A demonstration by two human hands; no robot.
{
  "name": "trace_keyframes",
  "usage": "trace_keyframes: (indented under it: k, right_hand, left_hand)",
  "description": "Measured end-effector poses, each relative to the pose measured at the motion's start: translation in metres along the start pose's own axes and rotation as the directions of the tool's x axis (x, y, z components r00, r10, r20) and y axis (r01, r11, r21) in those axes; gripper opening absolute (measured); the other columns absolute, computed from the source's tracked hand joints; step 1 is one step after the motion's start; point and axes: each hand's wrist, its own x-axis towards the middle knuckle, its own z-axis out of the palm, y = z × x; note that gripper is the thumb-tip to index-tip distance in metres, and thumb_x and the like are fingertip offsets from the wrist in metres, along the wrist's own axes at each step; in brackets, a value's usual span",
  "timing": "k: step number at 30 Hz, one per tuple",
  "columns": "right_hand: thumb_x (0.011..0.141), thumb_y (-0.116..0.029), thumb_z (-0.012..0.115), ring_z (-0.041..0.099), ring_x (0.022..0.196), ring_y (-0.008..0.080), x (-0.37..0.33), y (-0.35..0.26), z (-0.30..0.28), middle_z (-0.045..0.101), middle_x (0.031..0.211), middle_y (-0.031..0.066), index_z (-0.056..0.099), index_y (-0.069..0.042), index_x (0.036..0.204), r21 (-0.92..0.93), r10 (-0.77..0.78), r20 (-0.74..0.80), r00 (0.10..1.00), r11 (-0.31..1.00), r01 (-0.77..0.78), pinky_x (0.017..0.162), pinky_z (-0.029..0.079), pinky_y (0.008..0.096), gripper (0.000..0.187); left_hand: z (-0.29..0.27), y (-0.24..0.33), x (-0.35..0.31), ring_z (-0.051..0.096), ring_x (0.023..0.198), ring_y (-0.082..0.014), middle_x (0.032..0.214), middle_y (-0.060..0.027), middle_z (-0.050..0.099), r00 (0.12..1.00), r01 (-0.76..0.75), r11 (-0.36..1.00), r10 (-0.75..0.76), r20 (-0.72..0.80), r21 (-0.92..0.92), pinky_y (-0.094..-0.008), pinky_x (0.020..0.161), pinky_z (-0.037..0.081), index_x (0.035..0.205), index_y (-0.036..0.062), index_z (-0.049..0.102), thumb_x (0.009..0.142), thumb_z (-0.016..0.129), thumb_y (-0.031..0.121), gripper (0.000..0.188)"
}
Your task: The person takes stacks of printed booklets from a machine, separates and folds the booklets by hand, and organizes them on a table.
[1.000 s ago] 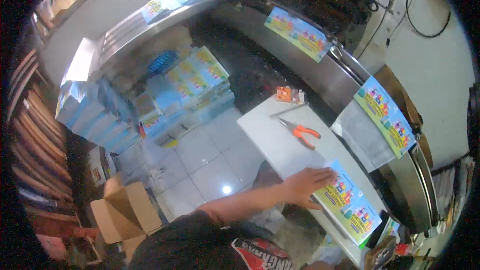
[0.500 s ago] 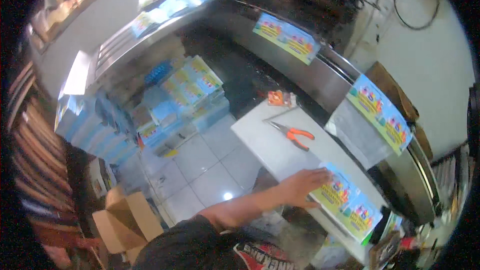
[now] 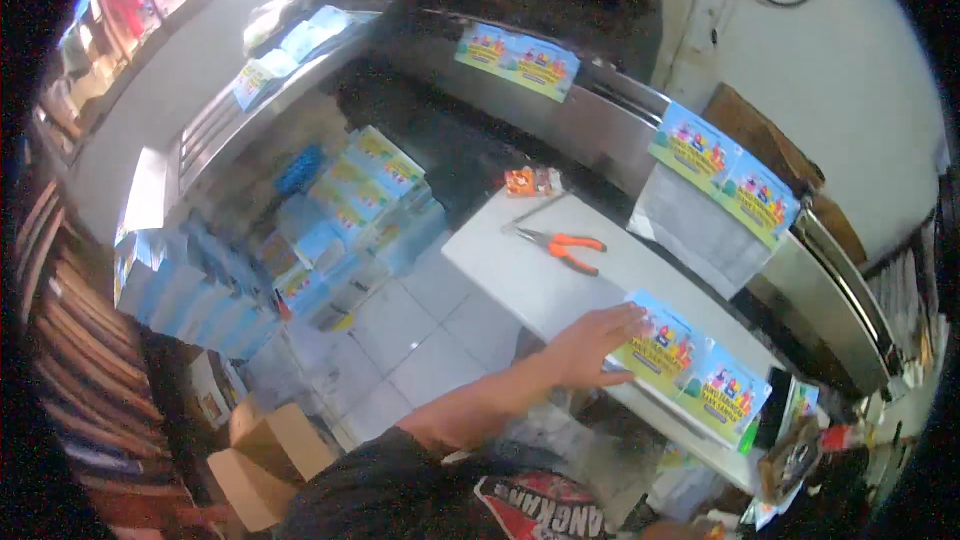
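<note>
Head view showed my bare left hand (image 3: 592, 346), thumb spread wide, over the left end of a blue-and-yellow rectangular sheet (image 3: 694, 372) with dark printed lettering, on a smooth white tabletop (image 3: 500, 258).

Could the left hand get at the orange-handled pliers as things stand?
Probably yes: the left hand is at the printed sheets' near end, the orange-handled pliers lie open on the same white tabletop, and nothing visible stands between.

Printed sheet (image 3: 690, 365) partly hidden under left hand (image 3: 590, 345); shirt (image 3: 430, 490) cut by lower edge.
</note>
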Motion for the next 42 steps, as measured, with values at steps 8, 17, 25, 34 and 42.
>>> trace_keyframes:
  k: [8,17,25,34,42]
  right_hand:
    - [0.079,-0.002,0.060,0.060,0.090,0.0390,0.013,0.005,-0.013,0.065,0.097,0.0164,0.060,-0.002,0.097,0.093,-0.065,-0.031,0.997,0.993,0.068,0.083,0.048,0.0465,0.018]
    - [0.076,-0.040,0.072,0.041,0.127,0.0372,0.042,0.078,0.009,0.041,0.142,0.0177,0.046,-0.008,0.135,-0.376,0.011,0.071,0.997,0.926,0.016,0.105,0.034,0.0500,0.072]
    - [0.073,-0.040,0.077,0.032,0.134,0.0382,0.043,0.093,0.017,0.030,0.148,0.0215,0.034,-0.004,0.142,-0.302,0.136,0.045,0.990,0.946,-0.116,0.112,0.026,0.0486,0.090]
    - [0.079,-0.029,0.072,0.062,0.100,0.0274,0.040,0.173,0.016,0.063,0.110,0.0186,0.045,0.006,0.129,0.360,0.714,-0.054,0.698,0.666,-0.653,0.088,0.048,0.0368,0.067]
    - [0.071,-0.011,0.076,0.059,0.101,0.0228,0.068,0.170,0.026,0.063,0.111,0.0121,0.049,0.004,0.129,0.797,0.690,0.206,0.694,0.293,-0.528,0.086,0.046,0.0344,0.065]
  left_hand:
    - [-0.007,-0.008,-0.004,0.036,0.134,-0.0369,0.146,-0.0177,0.039,0.999,0.031,0.999,-0.032,-0.006,-0.027,-0.0462,0.110,0.030,0.136,0.0063,0.045,0.076,0.072,0.034,0.071]
    - [0.003,-0.001,0.009,0.040,0.129,-0.0403,0.141,-0.0202,0.043,0.992,0.009,0.999,-0.014,-0.123,-0.040,-0.0478,0.108,0.031,0.133,0.0042,0.047,0.075,0.072,0.032,0.069]
    - [0.003,-0.013,0.012,0.046,0.125,-0.0262,0.135,-0.0174,0.049,0.791,0.435,0.614,-0.609,-0.046,-0.659,-0.0362,0.104,0.038,0.142,-0.0005,0.035,0.087,0.067,0.028,0.069]
    - [-0.011,0.023,0.052,0.059,0.106,-0.0211,0.115,-0.0141,0.062,0.724,0.653,0.580,-0.668,0.175,-0.487,-0.0329,0.092,0.045,0.129,-0.0036,0.047,0.085,0.068,0.023,0.056]
    - [-0.025,-0.029,0.052,0.061,0.098,-0.0191,0.109,-0.0116,0.064,0.665,0.685,0.454,-0.709,0.235,-0.570,-0.0320,0.086,0.048,0.126,-0.0001,0.053,0.079,0.069,0.013,0.051]
